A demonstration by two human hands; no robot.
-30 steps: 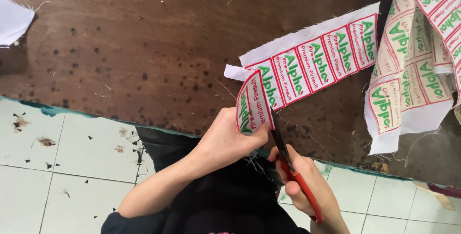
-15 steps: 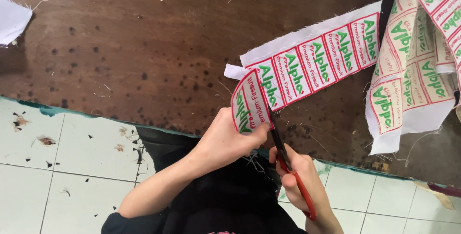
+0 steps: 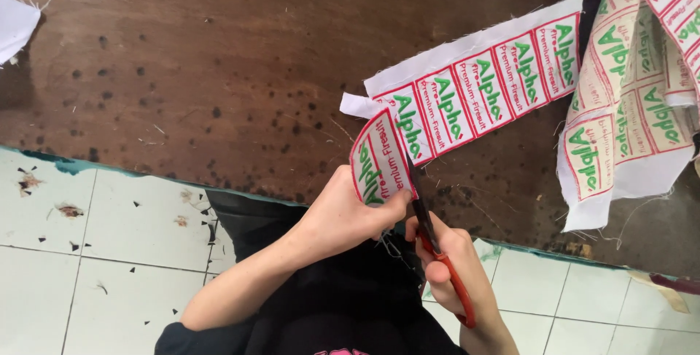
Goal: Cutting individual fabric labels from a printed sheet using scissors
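A: From the head view, what is done?

B: 1 label at the strip's (image 3: 474, 85) near end is nearly cut free, pinched by the left hand (image 3: 343, 216).

A: And the scissors (image 3: 437, 253)?

B: Gripped by the right hand (image 3: 456, 275); about 5 labels are judged left, plus a pile (image 3: 634, 107).

The pile of label strips (image 3: 642, 100) runs off the right and top edges. A white cloth scrap (image 3: 14, 27) is cropped at the upper left. The scissors' (image 3: 437, 253) handle loops sit hidden inside the right hand (image 3: 456, 275).
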